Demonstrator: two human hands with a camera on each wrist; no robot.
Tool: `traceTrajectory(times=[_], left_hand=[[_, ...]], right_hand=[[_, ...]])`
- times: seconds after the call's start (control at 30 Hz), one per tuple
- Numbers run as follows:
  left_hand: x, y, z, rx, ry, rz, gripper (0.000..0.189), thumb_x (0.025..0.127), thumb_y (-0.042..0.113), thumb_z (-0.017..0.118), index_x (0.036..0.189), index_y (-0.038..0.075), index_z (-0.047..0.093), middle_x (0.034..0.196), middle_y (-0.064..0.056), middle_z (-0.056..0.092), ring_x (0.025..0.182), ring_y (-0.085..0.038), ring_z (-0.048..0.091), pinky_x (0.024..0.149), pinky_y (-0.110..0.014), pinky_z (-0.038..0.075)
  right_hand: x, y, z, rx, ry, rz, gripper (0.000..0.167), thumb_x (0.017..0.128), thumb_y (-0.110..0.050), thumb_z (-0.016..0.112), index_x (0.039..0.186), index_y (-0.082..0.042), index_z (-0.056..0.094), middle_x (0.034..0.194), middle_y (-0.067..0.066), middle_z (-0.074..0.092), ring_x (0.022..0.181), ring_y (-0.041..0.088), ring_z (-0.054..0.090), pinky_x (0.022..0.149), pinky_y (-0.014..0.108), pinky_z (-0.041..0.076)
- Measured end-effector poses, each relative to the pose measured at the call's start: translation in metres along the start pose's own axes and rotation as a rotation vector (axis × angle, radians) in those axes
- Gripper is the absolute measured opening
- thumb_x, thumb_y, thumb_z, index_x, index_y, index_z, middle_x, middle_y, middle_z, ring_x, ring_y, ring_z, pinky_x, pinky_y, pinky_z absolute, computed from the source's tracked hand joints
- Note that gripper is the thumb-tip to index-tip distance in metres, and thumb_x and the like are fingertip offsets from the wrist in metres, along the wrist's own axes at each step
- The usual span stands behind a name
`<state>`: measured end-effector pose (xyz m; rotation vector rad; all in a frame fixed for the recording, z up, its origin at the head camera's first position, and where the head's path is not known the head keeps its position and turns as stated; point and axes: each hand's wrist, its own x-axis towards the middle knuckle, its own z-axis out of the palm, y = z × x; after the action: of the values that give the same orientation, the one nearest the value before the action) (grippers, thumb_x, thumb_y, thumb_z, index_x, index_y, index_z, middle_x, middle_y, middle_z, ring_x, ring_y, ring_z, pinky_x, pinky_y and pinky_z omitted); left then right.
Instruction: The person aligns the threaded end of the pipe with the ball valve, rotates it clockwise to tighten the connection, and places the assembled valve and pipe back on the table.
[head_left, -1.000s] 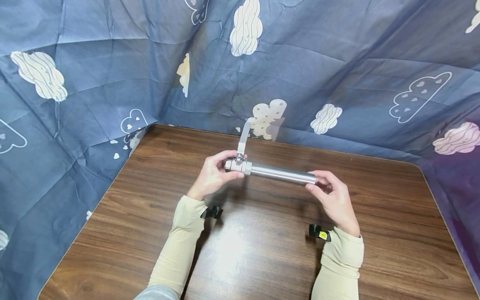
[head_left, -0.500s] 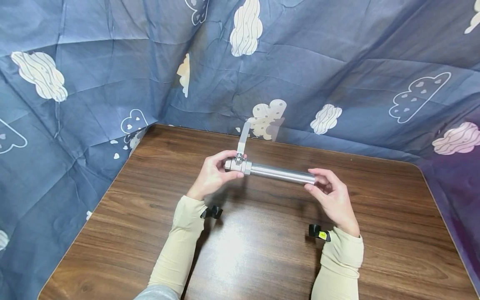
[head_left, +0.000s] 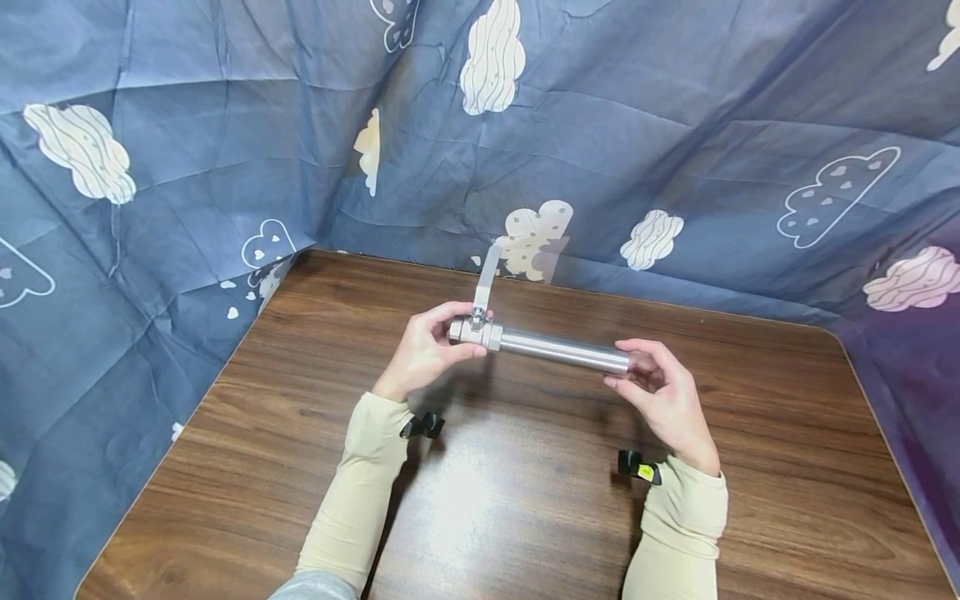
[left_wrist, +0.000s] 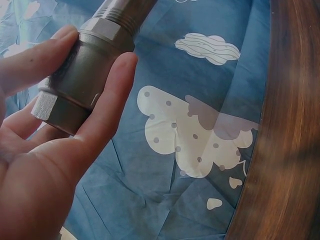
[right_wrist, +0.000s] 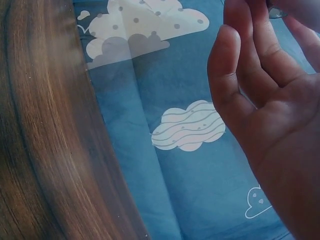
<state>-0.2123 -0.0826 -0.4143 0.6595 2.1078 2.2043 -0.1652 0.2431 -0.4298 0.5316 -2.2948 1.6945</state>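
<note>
Your right hand [head_left: 669,402] has its thumb shifted slightly round the metal pipe [head_left: 562,350] at its end, fingers pinching it, while your left hand [head_left: 420,354] grips the lever valve [head_left: 474,333] above the worktop [head_left: 525,517], apparently mid-turn at the thread [left_wrist: 123,20], so next keep the valve steady
</note>
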Motion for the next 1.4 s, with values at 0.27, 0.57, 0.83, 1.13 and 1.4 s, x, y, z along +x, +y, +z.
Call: traceTrajectory(times=[0.27,0.57,0.83,1.13,1.4], left_hand=[[0.0001,-0.0006,-0.0004,0.012,-0.012,0.017,0.055,0.072,-0.013,0.075,0.123,-0.006,0.057,0.121,-0.027,0.064,0.096,-0.009,0.066,0.086,-0.023,0.056],[0.0003,-0.0018,-0.0008,0.009,-0.022,0.034,0.055,0.072,-0.013,0.075,0.123,-0.007,0.057,0.121,-0.028,0.063,0.096,-0.009,0.066,0.085,-0.024,0.056],[0.0000,-0.0019,-0.0007,0.004,-0.022,0.038,0.054,0.072,-0.013,0.074,0.123,-0.007,0.057,0.120,-0.029,0.063,0.095,-0.009,0.066,0.086,-0.025,0.057],[0.0000,-0.0028,-0.0012,0.009,-0.024,0.045,0.053,0.072,-0.013,0.074,0.121,-0.007,0.057,0.120,-0.028,0.063,0.095,-0.009,0.066,0.085,-0.025,0.057],[-0.0001,-0.0015,-0.0011,0.020,-0.021,0.055,0.053,0.072,-0.013,0.075,0.121,-0.007,0.057,0.120,-0.028,0.064,0.096,-0.010,0.066,0.086,-0.023,0.056]], right_hand=[[-0.0008,0.0002,0.0000,-0.023,0.001,-0.017,0.048,0.076,0.016,0.070,0.120,0.007,0.055,0.087,-0.012,0.070,0.077,0.001,0.064,0.062,0.012,0.050],[-0.0008,-0.0004,0.0000,-0.029,0.011,0.001,0.046,0.076,0.015,0.071,0.119,0.008,0.056,0.086,-0.014,0.069,0.076,0.000,0.063,0.062,0.013,0.049],[-0.0013,0.0008,-0.0003,-0.042,0.014,0.004,0.046,0.076,0.014,0.072,0.118,0.008,0.057,0.086,-0.015,0.069,0.076,-0.001,0.062,0.062,0.013,0.049],[-0.0016,0.0008,-0.0007,-0.077,0.019,0.022,0.046,0.076,0.011,0.074,0.118,0.004,0.059,0.085,-0.017,0.068,0.075,-0.001,0.061,0.062,0.013,0.048],[-0.0015,0.0012,-0.0013,-0.100,0.032,0.039,0.046,0.076,0.008,0.075,0.119,-0.001,0.060,0.085,-0.019,0.068,0.073,0.000,0.062,0.060,0.014,0.048]])
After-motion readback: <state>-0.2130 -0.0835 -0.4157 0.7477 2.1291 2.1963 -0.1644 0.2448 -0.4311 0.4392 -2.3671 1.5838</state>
